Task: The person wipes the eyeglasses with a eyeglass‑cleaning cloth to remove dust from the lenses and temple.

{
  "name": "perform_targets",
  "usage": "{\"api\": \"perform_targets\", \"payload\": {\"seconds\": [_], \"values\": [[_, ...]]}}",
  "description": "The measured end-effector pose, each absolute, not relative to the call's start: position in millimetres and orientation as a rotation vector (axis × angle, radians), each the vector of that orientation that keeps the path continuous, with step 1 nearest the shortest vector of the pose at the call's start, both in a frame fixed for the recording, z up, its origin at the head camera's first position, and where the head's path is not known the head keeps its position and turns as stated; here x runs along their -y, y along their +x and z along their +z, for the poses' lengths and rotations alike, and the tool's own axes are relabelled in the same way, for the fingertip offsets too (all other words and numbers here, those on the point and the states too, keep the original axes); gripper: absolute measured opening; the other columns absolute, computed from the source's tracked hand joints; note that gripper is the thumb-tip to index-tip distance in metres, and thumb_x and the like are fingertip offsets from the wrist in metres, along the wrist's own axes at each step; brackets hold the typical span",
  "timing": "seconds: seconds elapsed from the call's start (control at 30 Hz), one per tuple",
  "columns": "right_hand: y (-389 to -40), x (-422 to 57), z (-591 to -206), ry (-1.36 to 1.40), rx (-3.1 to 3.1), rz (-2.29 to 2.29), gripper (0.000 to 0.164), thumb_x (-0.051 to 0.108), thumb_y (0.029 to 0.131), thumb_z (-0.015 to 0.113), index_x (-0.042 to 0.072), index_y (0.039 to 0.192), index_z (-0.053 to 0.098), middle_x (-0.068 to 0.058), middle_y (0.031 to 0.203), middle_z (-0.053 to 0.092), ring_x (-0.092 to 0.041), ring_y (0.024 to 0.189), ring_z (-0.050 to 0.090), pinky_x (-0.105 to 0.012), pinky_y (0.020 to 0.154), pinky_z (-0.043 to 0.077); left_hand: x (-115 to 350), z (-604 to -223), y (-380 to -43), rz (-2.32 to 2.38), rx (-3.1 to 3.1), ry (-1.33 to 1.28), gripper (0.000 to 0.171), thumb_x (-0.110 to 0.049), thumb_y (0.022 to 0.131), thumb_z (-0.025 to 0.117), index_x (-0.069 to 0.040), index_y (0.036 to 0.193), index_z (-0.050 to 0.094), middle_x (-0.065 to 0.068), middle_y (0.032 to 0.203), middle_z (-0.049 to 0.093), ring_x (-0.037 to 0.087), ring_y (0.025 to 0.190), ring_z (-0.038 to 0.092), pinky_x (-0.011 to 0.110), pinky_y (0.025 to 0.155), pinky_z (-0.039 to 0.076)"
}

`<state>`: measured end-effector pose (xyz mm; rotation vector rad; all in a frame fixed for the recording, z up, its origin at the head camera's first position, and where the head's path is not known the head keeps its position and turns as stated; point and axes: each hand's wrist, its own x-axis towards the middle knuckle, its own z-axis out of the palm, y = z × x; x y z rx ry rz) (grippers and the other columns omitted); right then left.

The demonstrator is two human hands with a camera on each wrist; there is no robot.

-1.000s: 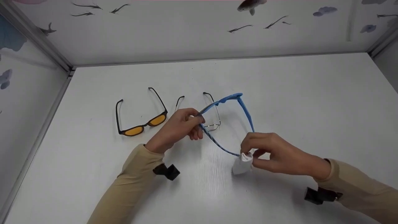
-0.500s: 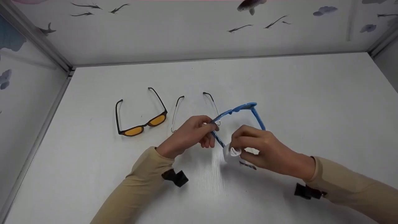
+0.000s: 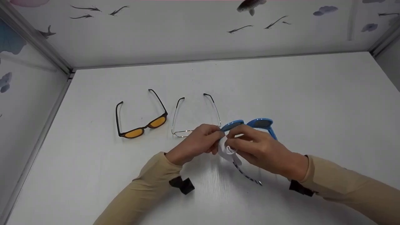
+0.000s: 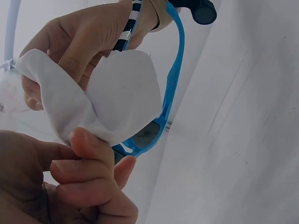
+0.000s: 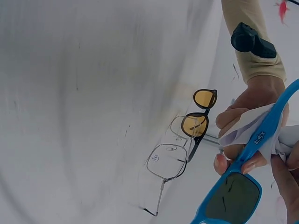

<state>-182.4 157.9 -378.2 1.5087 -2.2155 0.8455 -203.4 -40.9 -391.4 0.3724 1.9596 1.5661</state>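
Blue sunglasses (image 3: 262, 123) with dark lenses are held up over the table, their arms pointing toward the person. My left hand (image 3: 200, 140) pinches the frame at its left corner, by the hinge. A white cloth (image 4: 124, 93) is folded around the arm on that side. My right hand (image 3: 264, 150) pinches this cloth against the arm close to the hinge, near the left fingertips. Below the cloth, the arm's black-and-white striped inner side (image 3: 247, 175) shows. In the right wrist view, lettering is visible on the blue outer side of the arm (image 5: 260, 137).
Black-framed glasses with orange lenses (image 3: 134, 132) lie unfolded on the white table (image 3: 300, 93), at the left. Beside them are thin metal-framed glasses (image 3: 174, 120) with clear lenses, partly behind the left hand. A white panel (image 3: 187, 34) with painted fish stands along the back.
My right hand has slid the cloth along the arm from its tip toward the hinge. Both hands and the sunglasses have shifted; the sunglasses moved right and nearer, and their lenses now show more.
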Motion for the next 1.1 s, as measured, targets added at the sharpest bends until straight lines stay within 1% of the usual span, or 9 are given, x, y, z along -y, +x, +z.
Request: {"api": "perform_targets", "payload": {"seconds": [0.17,0.33,0.4,0.47,0.63,0.7,0.87,0.97,1.1], "values": [[-185,-159,-378,1.509,2.199,0.815,0.015,0.011,0.089,0.049,0.004,0.095,0.062,-0.01,0.099,0.051,-0.015,0.084,0.058,-0.024,0.065,0.051,41,-392,-203,1.562,-1.978,0.386,0.028,-0.018,0.093,0.042,0.003,0.084,0.058,0.001,0.056,0.043,0.011,0.048,0.035,0.023,0.045,0.029],[-185,-160,-378,1.535,2.199,0.791,0.015,0.012,0.089,0.049,0.005,0.093,0.062,-0.009,0.096,0.051,-0.014,0.079,0.058,-0.022,0.064,0.05,42,-393,-203,1.551,-1.983,0.406,0.025,-0.018,0.092,0.043,0.0,0.083,0.059,0.0,0.057,0.043,0.01,0.049,0.036,0.022,0.045,0.029],[-184,-161,-377,1.549,2.213,0.769,0.01,0.009,0.086,0.056,0.005,0.092,0.062,-0.008,0.095,0.051,-0.013,0.076,0.058,-0.019,0.063,0.05,42,-385,-200,1.523,-2.011,0.421,0.023,-0.014,0.092,0.043,-0.001,0.08,0.058,0.002,0.057,0.044,0.01,0.05,0.037,0.022,0.045,0.029],[-182,-163,-377,1.569,2.221,0.758,0.01,0.005,0.082,0.061,0.005,0.092,0.063,-0.008,0.095,0.052,-0.013,0.074,0.058,-0.018,0.062,0.049,43,-381,-199,1.492,-2.036,0.442,0.023,-0.011,0.091,0.043,0.002,0.082,0.059,0.004,0.058,0.045,0.01,0.051,0.038,0.022,0.046,0.029],[-175,-172,-373,1.641,2.284,0.759,0.015,0.003,0.079,0.065,0.007,0.094,0.064,-0.005,0.096,0.054,-0.011,0.076,0.059,-0.017,0.064,0.048,47,-391,-205,1.468,-2.066,0.427,0.025,-0.01,0.091,0.043,0.008,0.089,0.06,0.007,0.058,0.046,0.012,0.051,0.04,0.022,0.046,0.03],[-170,-177,-370,1.675,2.335,0.767,0.019,0.002,0.076,0.067,0.008,0.094,0.064,-0.004,0.096,0.053,-0.009,0.076,0.06,-0.016,0.065,0.048,48,-395,-207,1.472,-2.078,0.404,0.025,-0.012,0.091,0.044,0.005,0.09,0.061,0.005,0.057,0.046,0.012,0.05,0.04,0.023,0.045,0.03],[-161,-187,-363,1.758,2.436,0.737,0.038,-0.002,0.062,0.077,0.012,0.094,0.063,-0.001,0.096,0.053,-0.009,0.077,0.062,-0.016,0.066,0.048,54,-393,-210,1.474,-2.118,0.385,0.026,-0.015,0.091,0.044,0.004,0.094,0.061,0.004,0.057,0.048,0.013,0.05,0.041,0.023,0.044,0.03],[-158,-191,-359,1.773,2.472,0.719,0.041,-0.002,0.059,0.079,0.013,0.093,0.064,0.0,0.095,0.053,-0.01,0.076,0.063,-0.018,0.065,0.049,55,-392,-211,1.463,-2.138,0.41,0.027,-0.014,0.091,0.044,0.006,0.096,0.061,0.004,0.056,0.049,0.012,0.05,0.041,0.023,0.044,0.03],[-157,-191,-356,1.779,2.469,0.723,0.041,-0.002,0.059,0.079,0.014,0.093,0.063,0.0,0.095,0.053,-0.009,0.076,0.063,-0.018,0.065,0.049,54,-392,-210,1.428,-2.163,0.448,0.029,-0.015,0.091,0.042,0.007,0.098,0.06,0.003,0.056,0.051,0.012,0.049,0.043,0.023,0.044,0.03]]}}
